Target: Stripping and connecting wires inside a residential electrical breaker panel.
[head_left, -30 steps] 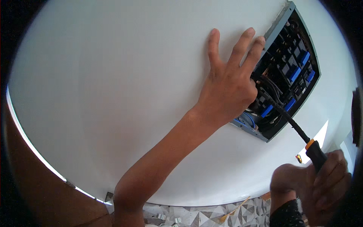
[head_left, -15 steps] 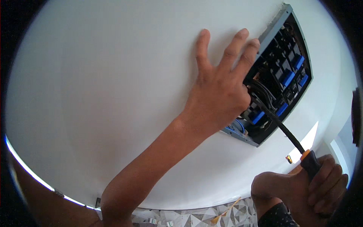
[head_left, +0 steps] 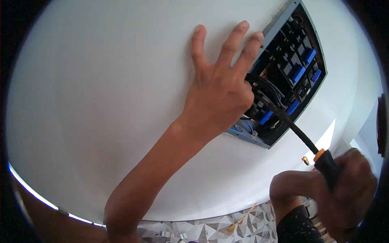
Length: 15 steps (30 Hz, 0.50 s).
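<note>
Set into the white wall is a grey metal electrical panel box (head_left: 288,18) with black and blue breakers (head_left: 298,74) and looped black wires (head_left: 270,87). My left hand (head_left: 219,87) lies over the box's left edge, three fingers spread against wall and rim. Its index finger bends into the box and the thumb is hidden, so what they pinch cannot be made out. My right hand (head_left: 352,194), blurred, is wrapped around the black handle of a screwdriver (head_left: 304,137) with an orange collar. The screwdriver's dark shaft slants up into the box beside my left index finger; its tip is hidden.
Blue wires (head_left: 250,126) show at the box's lower corner. Below the wall lies a floor with a grey and white triangle pattern (head_left: 210,231), bearing a yellowish stick-like thing (head_left: 241,220) and small whitish pieces (head_left: 166,234). A small yellow and black object (head_left: 305,160) shows near the screwdriver.
The view has shifted, so the box and my left hand appear farther left and slightly higher. My right hand has turned a little on the screwdriver handle; the shaft stays in the box.
</note>
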{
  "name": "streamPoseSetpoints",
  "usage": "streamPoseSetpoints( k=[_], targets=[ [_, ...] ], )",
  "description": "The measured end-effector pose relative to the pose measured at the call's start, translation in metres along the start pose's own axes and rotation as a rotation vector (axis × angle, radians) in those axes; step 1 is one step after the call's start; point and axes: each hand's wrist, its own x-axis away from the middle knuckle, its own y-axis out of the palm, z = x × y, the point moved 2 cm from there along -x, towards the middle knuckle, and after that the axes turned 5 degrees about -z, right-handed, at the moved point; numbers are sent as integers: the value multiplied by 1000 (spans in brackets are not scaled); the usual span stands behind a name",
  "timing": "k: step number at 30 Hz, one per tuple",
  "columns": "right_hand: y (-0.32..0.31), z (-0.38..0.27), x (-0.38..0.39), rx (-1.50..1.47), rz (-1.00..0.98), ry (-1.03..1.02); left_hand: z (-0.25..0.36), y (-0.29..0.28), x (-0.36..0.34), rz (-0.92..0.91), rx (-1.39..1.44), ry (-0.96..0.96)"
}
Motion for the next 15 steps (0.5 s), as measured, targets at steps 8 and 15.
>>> streamPoseSetpoints(
  k=[8, 15],
  targets=[
    [-14, -2, -18, -164, -289, 60, 10, 3, -7, 71, -37, 19],
    [7, 49, -44, -397, -474, 114, 7, -6, -5, -58, -41, 29]
  ],
)
